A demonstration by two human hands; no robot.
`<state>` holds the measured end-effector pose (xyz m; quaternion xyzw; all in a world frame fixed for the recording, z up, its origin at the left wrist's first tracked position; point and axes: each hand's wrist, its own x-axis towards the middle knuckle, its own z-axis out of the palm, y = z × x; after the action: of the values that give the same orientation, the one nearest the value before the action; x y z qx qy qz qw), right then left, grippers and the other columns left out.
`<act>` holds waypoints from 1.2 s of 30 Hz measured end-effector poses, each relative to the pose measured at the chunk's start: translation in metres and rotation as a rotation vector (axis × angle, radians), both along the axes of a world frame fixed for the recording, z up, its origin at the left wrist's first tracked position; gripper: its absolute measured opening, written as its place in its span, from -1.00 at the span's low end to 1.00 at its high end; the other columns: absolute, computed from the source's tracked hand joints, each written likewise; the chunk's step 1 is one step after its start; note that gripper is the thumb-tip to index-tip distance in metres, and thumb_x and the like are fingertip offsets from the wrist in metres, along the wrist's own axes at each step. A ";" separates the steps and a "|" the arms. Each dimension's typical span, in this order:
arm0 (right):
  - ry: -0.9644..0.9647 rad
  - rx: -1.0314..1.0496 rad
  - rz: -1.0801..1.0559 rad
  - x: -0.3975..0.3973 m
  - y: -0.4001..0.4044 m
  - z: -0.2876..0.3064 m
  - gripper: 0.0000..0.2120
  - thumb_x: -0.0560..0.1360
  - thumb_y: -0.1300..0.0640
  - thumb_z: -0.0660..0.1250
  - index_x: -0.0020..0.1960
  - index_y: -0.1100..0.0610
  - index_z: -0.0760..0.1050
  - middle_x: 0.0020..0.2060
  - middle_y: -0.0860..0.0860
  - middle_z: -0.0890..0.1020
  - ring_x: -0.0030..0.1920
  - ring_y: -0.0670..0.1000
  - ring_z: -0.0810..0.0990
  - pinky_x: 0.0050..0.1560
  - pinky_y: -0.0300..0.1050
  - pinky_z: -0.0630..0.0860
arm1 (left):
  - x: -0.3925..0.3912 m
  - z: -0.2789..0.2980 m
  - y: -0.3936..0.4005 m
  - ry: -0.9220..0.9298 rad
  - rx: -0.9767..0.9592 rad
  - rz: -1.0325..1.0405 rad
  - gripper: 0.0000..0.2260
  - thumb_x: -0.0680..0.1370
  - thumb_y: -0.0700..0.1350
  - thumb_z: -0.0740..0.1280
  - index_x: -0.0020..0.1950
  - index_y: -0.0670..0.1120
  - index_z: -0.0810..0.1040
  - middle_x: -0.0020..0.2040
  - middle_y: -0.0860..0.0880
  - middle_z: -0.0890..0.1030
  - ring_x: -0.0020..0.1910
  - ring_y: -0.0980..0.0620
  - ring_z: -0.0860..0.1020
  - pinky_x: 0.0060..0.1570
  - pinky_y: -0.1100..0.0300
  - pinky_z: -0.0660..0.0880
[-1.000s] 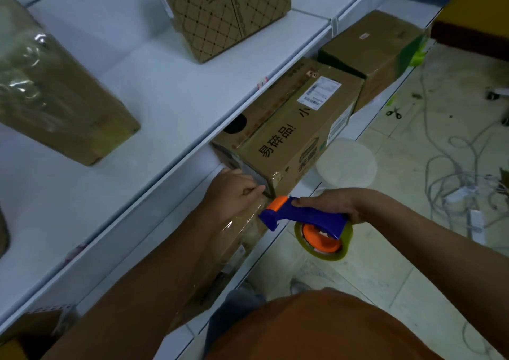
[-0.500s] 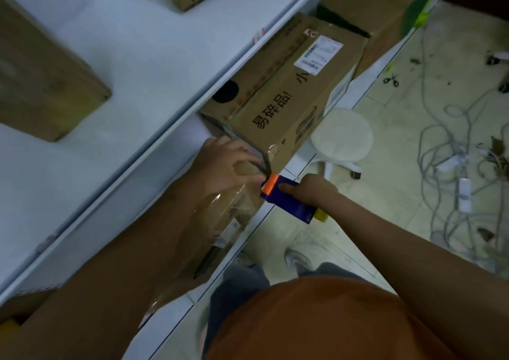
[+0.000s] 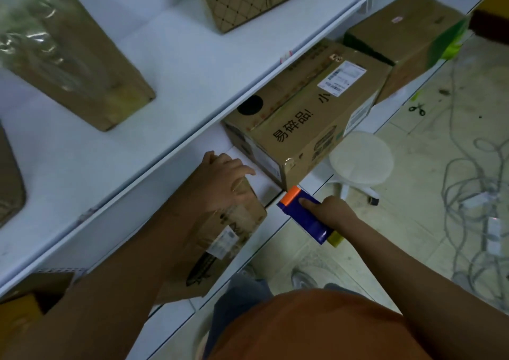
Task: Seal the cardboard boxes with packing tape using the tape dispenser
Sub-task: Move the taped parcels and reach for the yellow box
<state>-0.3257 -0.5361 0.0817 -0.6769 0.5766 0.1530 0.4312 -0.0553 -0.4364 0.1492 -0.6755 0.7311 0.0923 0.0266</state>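
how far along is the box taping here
Done: the box on the upper shelf already looks wrapped in shiny tape. In hand: the left hand rests on the small box on the lower shelf, and the right hand holds the tape dispenser just off its end. Left: whether the printed box and the far box need tape is unclear.

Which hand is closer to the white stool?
Right. The right hand, holding the tape dispenser, is just left of and below the white stool. The left hand rests on a box farther left.
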 end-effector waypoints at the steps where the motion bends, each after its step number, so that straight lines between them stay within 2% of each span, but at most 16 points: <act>1: -0.026 -0.001 -0.019 0.002 0.001 -0.001 -0.40 0.50 -0.39 0.17 -0.26 0.17 0.42 -0.29 0.11 0.58 -0.31 0.03 0.56 -0.24 -0.14 0.46 | 0.003 0.001 0.003 -0.047 0.026 0.005 -0.71 0.46 0.18 0.29 0.15 0.17 0.54 0.05 0.15 0.56 0.13 0.02 0.45 0.22 -0.04 0.27; 3: -0.077 0.001 -0.073 0.006 0.003 -0.001 -0.39 0.50 -0.38 0.19 -0.25 0.20 0.45 -0.29 0.14 0.61 -0.28 0.06 0.61 -0.27 -0.15 0.46 | 0.007 0.005 0.008 -0.106 0.051 0.085 -0.83 0.46 0.07 0.25 0.02 0.12 0.53 -0.05 0.11 0.52 0.03 0.00 0.47 0.10 0.00 0.29; 6: -0.171 0.002 -0.150 0.015 0.008 -0.001 -0.37 0.48 -0.39 0.21 -0.21 0.23 0.49 -0.21 0.23 0.67 -0.17 0.14 0.67 -0.15 -0.06 0.54 | 0.013 0.011 0.027 -0.110 0.025 0.307 -0.79 0.44 0.06 0.16 -0.07 0.04 0.53 -0.09 0.07 0.51 0.03 -0.04 0.48 0.03 0.05 0.24; 8: -0.222 0.011 -0.174 0.020 0.015 0.001 -0.36 0.48 -0.38 0.22 -0.20 0.25 0.53 -0.21 0.23 0.67 -0.18 0.13 0.67 -0.10 -0.04 0.56 | 0.015 0.019 0.041 -0.065 -0.026 0.496 -0.73 0.52 0.08 0.20 0.16 0.05 0.53 0.17 0.00 0.52 0.25 -0.14 0.43 0.21 -0.05 0.25; 10: -0.275 0.019 -0.192 0.024 0.023 0.003 -0.36 0.48 -0.35 0.25 -0.19 0.27 0.55 -0.23 0.21 0.67 -0.19 0.12 0.67 -0.08 -0.03 0.57 | 0.017 0.035 0.051 0.102 0.076 0.787 -0.49 0.59 0.16 0.28 0.51 0.11 0.29 0.51 -0.11 0.29 0.49 -0.22 0.22 0.43 -0.16 0.11; 11: -0.290 0.028 -0.190 0.026 0.027 0.003 -0.38 0.48 -0.35 0.26 -0.21 0.26 0.54 -0.24 0.20 0.66 -0.19 0.12 0.66 -0.08 -0.03 0.57 | 0.019 0.044 0.056 0.210 0.142 0.906 -0.35 0.56 0.24 0.31 0.58 0.13 0.15 0.58 -0.12 0.18 0.54 -0.22 0.13 0.47 -0.20 0.03; 13: -0.302 0.049 -0.164 0.029 0.033 0.003 -0.41 0.48 -0.34 0.27 -0.26 0.22 0.50 -0.27 0.17 0.65 -0.22 0.10 0.65 -0.12 -0.05 0.55 | 0.024 0.050 0.068 0.288 0.240 0.976 -0.18 0.39 0.34 0.30 0.59 0.18 0.10 0.61 -0.10 0.09 0.55 -0.21 0.08 0.48 -0.25 0.01; 16: -0.321 0.079 -0.116 0.036 0.040 0.003 -0.43 0.50 -0.31 0.26 -0.25 0.22 0.51 -0.25 0.17 0.67 -0.20 0.10 0.66 -0.10 -0.05 0.56 | 0.033 0.046 0.091 0.233 0.278 1.057 -0.19 0.35 0.29 0.32 0.56 0.10 0.19 0.56 -0.13 0.18 0.51 -0.25 0.16 0.45 -0.21 0.13; 19: -0.308 0.098 -0.064 0.043 0.046 0.005 -0.43 0.52 -0.32 0.22 -0.22 0.22 0.50 -0.23 0.16 0.66 -0.16 0.11 0.66 -0.05 -0.03 0.56 | 0.045 0.036 0.119 0.213 0.055 1.202 -0.39 0.47 0.19 0.41 0.47 0.05 0.36 0.44 -0.15 0.38 0.40 -0.25 0.35 0.35 -0.18 0.32; 23: -0.314 0.097 -0.044 0.049 0.050 0.007 -0.43 0.54 -0.31 0.18 -0.24 0.20 0.47 -0.27 0.14 0.62 -0.22 0.09 0.62 -0.04 -0.02 0.55 | 0.061 0.037 0.154 0.570 -0.277 1.559 -0.36 0.29 0.43 0.42 0.25 0.13 0.46 0.27 0.01 0.50 0.29 -0.04 0.45 0.46 -0.08 0.26; 25: -0.326 0.109 -0.053 0.052 0.050 0.012 -0.42 0.54 -0.32 0.16 -0.24 0.21 0.46 -0.26 0.15 0.61 -0.23 0.08 0.59 -0.01 0.00 0.53 | 0.059 0.037 0.172 0.725 -0.529 1.752 -0.16 0.22 0.47 0.44 0.37 0.05 0.42 0.37 -0.07 0.45 0.35 -0.16 0.43 0.47 -0.16 0.22; 28: -0.316 0.139 -0.109 0.057 0.048 0.014 -0.38 0.52 -0.36 0.16 -0.12 0.25 0.48 -0.12 0.20 0.60 -0.11 0.14 0.59 -0.03 -0.02 0.51 | 0.034 0.012 0.206 0.825 -0.631 2.035 -0.23 0.37 0.34 0.38 0.48 0.03 0.30 0.42 -0.17 0.35 0.32 -0.29 0.41 0.34 -0.23 0.37; 30: -0.331 0.161 -0.155 0.058 0.048 0.013 -0.36 0.49 -0.38 0.19 -0.08 0.25 0.49 -0.09 0.21 0.61 -0.06 0.17 0.61 0.05 0.03 0.56 | 0.012 -0.022 0.230 1.055 -0.781 2.166 -0.21 0.30 0.32 0.47 0.45 0.08 0.33 0.38 -0.12 0.39 0.25 -0.25 0.47 0.22 -0.24 0.47; 32: -0.336 0.166 -0.167 0.057 0.047 0.012 -0.35 0.47 -0.40 0.20 -0.09 0.23 0.50 -0.09 0.21 0.64 -0.03 0.18 0.63 0.13 0.09 0.57 | -0.003 -0.071 0.250 1.193 -0.783 2.292 -0.09 0.14 0.44 0.49 0.38 0.10 0.35 0.29 -0.06 0.42 0.19 -0.22 0.51 0.12 -0.24 0.52; 33: -0.336 0.169 -0.161 0.055 0.048 0.013 -0.36 0.47 -0.40 0.20 -0.09 0.23 0.51 -0.09 0.20 0.64 -0.04 0.17 0.63 0.13 0.08 0.56 | -0.010 -0.101 0.257 1.185 -0.754 2.320 -0.08 0.16 0.46 0.47 0.39 0.06 0.32 0.26 -0.08 0.41 0.16 -0.24 0.51 0.08 -0.26 0.53; 36: -0.339 0.156 -0.123 0.052 0.050 0.012 -0.35 0.46 -0.42 0.19 -0.13 0.21 0.52 -0.14 0.17 0.65 -0.07 0.16 0.64 0.11 0.07 0.56 | -0.069 -0.088 0.227 1.363 -0.496 2.272 -0.33 0.43 0.22 0.42 0.35 -0.17 0.37 0.22 -0.22 0.53 0.13 -0.30 0.56 -0.01 -0.16 0.61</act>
<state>-0.2732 -0.4858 0.0939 -0.6211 0.5224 0.0545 0.5816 -0.1241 -0.2093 0.0611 -0.7097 -0.3640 0.2442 -0.5516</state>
